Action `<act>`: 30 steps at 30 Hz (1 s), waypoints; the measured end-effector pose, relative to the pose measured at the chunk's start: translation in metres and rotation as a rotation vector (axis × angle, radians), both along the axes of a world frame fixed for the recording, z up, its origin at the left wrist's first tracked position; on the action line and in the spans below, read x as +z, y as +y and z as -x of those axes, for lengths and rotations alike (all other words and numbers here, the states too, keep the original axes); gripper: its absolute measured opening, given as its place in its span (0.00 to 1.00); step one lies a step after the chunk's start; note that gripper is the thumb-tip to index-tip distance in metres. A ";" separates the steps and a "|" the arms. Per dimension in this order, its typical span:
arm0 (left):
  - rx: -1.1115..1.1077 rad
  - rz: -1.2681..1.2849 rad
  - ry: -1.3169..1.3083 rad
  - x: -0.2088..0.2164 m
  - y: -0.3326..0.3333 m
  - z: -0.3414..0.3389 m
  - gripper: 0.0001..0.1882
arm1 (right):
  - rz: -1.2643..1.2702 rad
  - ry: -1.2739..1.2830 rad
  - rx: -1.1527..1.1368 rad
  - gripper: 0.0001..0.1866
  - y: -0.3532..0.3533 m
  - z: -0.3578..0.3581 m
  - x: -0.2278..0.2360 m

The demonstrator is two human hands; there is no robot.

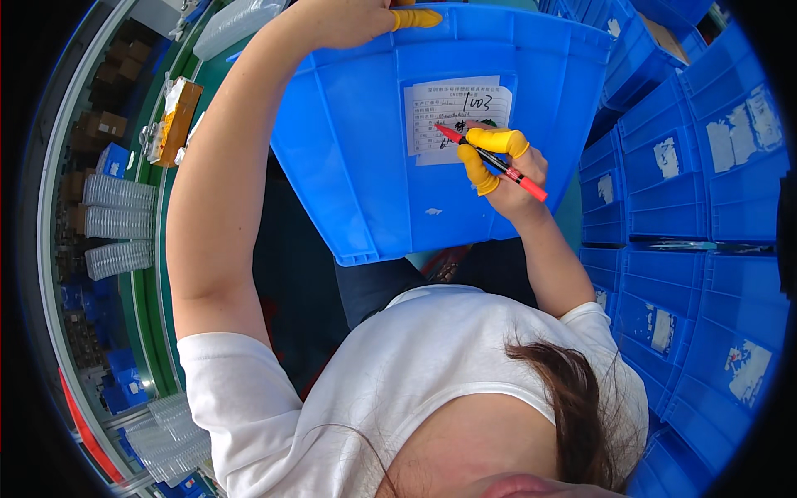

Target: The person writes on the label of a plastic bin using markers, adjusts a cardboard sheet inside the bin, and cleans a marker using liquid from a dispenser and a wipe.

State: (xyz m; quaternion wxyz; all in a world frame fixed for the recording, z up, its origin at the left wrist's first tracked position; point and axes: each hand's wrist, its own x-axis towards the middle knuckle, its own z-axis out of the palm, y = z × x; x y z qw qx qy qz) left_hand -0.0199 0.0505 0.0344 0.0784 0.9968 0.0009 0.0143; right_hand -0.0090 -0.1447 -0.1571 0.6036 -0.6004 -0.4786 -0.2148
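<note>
A large blue plastic bin is tilted in front of me, one side facing up. My left hand grips its far rim, a yellow finger cot showing over the edge. On the bin's side is a white paper label with printed lines and black handwriting. My right hand, with yellow cots on thumb and finger, pinches a red and black marker pen. The marker's red end points at the label's lower part; whether it touches the paper I cannot tell.
Stacked blue bins with torn white label remains line my right side. To my left runs a green-edged bench with stacks of clear plastic trays. An orange and white box lies near my left forearm.
</note>
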 end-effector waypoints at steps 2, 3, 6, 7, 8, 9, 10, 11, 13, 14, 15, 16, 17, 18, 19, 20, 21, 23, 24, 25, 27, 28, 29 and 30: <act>0.007 -0.003 0.010 0.001 -0.002 0.000 0.18 | -0.045 0.022 -0.034 0.12 0.000 0.001 0.000; 0.016 -0.006 0.019 0.002 -0.002 0.000 0.18 | -0.045 0.022 -0.035 0.12 0.000 0.001 0.000; -0.003 0.009 0.006 0.000 0.000 0.000 0.18 | -0.062 0.102 -0.003 0.12 -0.001 0.002 -0.001; -0.003 0.009 0.006 0.000 0.000 0.000 0.18 | -0.052 0.130 0.014 0.12 -0.002 0.003 0.000; -0.003 0.009 0.009 0.000 0.000 0.000 0.18 | -0.041 0.158 0.031 0.12 -0.002 0.004 0.000; -0.003 0.008 0.010 0.001 0.000 0.000 0.18 | -0.041 0.158 0.031 0.12 -0.002 0.004 0.000; -0.003 0.008 0.009 0.000 0.001 -0.001 0.18 | -0.035 0.152 0.018 0.12 -0.002 0.004 0.000; -0.005 -0.008 0.015 0.000 0.001 -0.002 0.18 | -0.028 0.146 0.006 0.12 -0.002 0.004 0.000; -0.006 -0.024 0.020 -0.001 0.002 -0.002 0.18 | -0.018 0.143 0.003 0.12 -0.001 0.004 0.001; -0.001 -0.031 0.018 -0.001 0.002 -0.002 0.17 | -0.008 0.141 -0.001 0.12 -0.001 0.004 0.001; 0.003 -0.037 0.016 -0.001 0.001 -0.002 0.17 | -0.008 0.140 -0.001 0.12 -0.001 0.003 0.001; 0.002 -0.036 0.015 -0.001 0.001 -0.002 0.17 | -0.009 0.060 -0.014 0.12 0.000 0.000 0.001; 0.003 -0.039 0.017 -0.001 0.001 -0.002 0.17 | -0.010 -0.020 -0.027 0.12 0.000 -0.002 0.001; 0.004 -0.041 0.019 0.000 0.001 -0.001 0.17 | -0.009 -0.021 -0.026 0.12 -0.001 -0.002 0.001; 0.004 -0.040 0.018 0.000 0.001 0.000 0.17 | -0.006 -0.014 -0.023 0.12 -0.001 -0.001 0.001; 0.006 -0.036 0.018 0.000 0.000 0.000 0.17 | -0.002 -0.008 -0.020 0.11 -0.001 -0.001 0.001; 0.008 -0.033 0.018 0.001 0.000 0.001 0.17 | -0.002 -0.009 -0.020 0.11 -0.001 0.001 -0.001; 0.006 -0.039 0.016 0.000 -0.001 0.001 0.17 | -0.072 0.211 0.055 0.11 -0.002 0.004 -0.008; 0.004 -0.045 0.014 0.000 -0.001 0.001 0.17 | -0.072 0.211 0.056 0.11 -0.002 0.005 -0.007; 0.005 -0.045 0.014 0.000 -0.001 0.002 0.17 | -0.054 0.254 0.056 0.11 -0.003 0.006 -0.007; 0.029 -0.048 0.010 -0.001 -0.002 0.002 0.17 | -0.036 0.298 0.056 0.11 -0.004 0.007 -0.006; 0.029 -0.048 0.010 -0.001 -0.002 0.002 0.17 | -0.022 0.289 0.062 0.12 -0.004 0.008 -0.005; 0.015 -0.039 0.001 -0.001 -0.002 0.003 0.17 | -0.008 0.281 0.068 0.12 -0.004 0.009 -0.004; -0.001 -0.030 -0.009 0.000 -0.004 0.003 0.17 | -0.007 0.280 0.066 0.12 -0.004 0.009 -0.003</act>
